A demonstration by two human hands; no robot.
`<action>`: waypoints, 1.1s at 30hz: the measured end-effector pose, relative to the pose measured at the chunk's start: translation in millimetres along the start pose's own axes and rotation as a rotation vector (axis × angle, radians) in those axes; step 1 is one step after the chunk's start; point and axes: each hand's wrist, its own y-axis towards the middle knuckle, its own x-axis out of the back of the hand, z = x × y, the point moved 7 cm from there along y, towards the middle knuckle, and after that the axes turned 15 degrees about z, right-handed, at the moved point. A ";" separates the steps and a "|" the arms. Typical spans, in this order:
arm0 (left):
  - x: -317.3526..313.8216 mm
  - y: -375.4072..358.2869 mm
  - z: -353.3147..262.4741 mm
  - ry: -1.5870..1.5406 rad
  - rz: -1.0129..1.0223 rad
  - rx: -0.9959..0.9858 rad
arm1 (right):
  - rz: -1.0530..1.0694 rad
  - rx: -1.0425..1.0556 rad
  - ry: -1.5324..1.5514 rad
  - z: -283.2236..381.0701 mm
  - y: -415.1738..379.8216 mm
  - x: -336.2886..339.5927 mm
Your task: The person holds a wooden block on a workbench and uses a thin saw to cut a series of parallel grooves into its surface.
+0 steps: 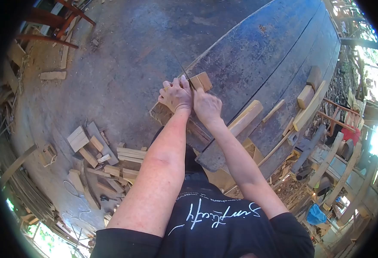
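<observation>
Weathered blue-grey plank worktop [257, 56] carried the tan rectangular wooden block [202, 81] by its left edge, left hand [176, 95] clamped over it, right hand [208, 106] closed, seemingly on the nearer thin dark blade [184, 71], which pointed away and leftward past the block, handle hidden.

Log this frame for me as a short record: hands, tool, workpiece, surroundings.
Left hand: fingers bent, beside the blade
Right hand: closed at the blade's near end; grip hidden
Tool: thin dark blade, seen nearly edge-on; type unclear
Workpiece: wooden block, against the blade
Work surface: planked, bluish top, long wood piece lying on it
Lower left: wood offcuts
</observation>
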 end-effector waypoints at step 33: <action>2.6 -0.6 -1.2 0.069 -0.031 0.014 | 0.160 -0.140 0.048 -30.5 -100.1 -3.6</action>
